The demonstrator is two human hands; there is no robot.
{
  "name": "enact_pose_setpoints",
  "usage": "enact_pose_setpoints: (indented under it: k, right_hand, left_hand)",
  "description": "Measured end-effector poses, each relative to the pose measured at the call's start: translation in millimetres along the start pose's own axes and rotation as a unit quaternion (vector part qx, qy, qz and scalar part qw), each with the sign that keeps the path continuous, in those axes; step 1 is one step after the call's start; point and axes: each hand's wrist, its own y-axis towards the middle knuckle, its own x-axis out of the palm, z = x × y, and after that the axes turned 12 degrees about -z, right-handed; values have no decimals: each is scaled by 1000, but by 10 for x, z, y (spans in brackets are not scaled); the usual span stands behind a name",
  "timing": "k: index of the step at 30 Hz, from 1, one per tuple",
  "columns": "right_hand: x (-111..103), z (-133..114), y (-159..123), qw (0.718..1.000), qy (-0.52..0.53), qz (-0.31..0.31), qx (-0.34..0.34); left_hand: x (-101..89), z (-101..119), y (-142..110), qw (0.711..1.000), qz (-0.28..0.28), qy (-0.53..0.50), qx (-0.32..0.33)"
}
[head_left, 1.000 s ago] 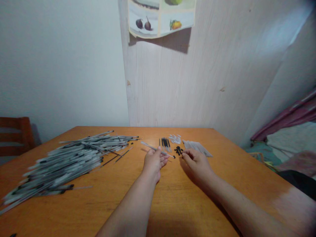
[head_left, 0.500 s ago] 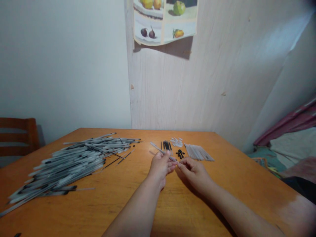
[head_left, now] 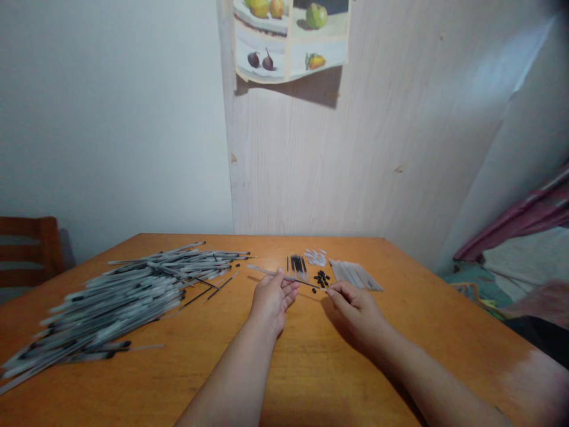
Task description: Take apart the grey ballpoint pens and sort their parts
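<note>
Between thumb and fingers, my left hand (head_left: 268,301) grips a clear pen barrel (head_left: 258,270) that points up to the left. A thin dark ink refill (head_left: 311,284) sticks out of the barrel's right end. My right hand (head_left: 355,305) pinches the far tip of that refill. Just beyond my hands lie small black plugs (head_left: 321,277) in a cluster, with one plug (head_left: 314,290) apart from the rest. Behind them are a row of dark refills (head_left: 297,264), a patch of small clear caps (head_left: 315,257) and a row of clear barrels (head_left: 355,274).
A big heap of pens (head_left: 128,290) covers the left of the wooden table (head_left: 311,367), with a few loose refills (head_left: 221,287) at its edge. There is a wooden chair (head_left: 29,249) at far left. Fabric (head_left: 524,261) lies past the table's right side.
My hands have drawn apart, the left one moving left with the barrel. A long dark stretch of refill now shows between them. A single black plug now shows below the cluster.
</note>
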Motion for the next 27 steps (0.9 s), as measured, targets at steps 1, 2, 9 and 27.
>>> enact_pose_setpoints:
  k: [1, 2, 9, 27]
  right_hand:
    - [-10, -10, -4, 1000, 5, 7, 5]
    - [-22, -22, -8, 1000, 9, 13, 9]
    - [-121, -61, -30, 998, 1, 58, 22]
    - [-55, -331, 349, 915, -382, 74, 111]
  left_hand:
    - [-15, 16, 9, 1000, 6, -5, 6]
    - [-32, 31, 20, 1000, 12, -10, 13]
    - [-172, 120, 132, 996, 78, -21, 43]
    - [-240, 38, 213, 994, 86, 8, 62]
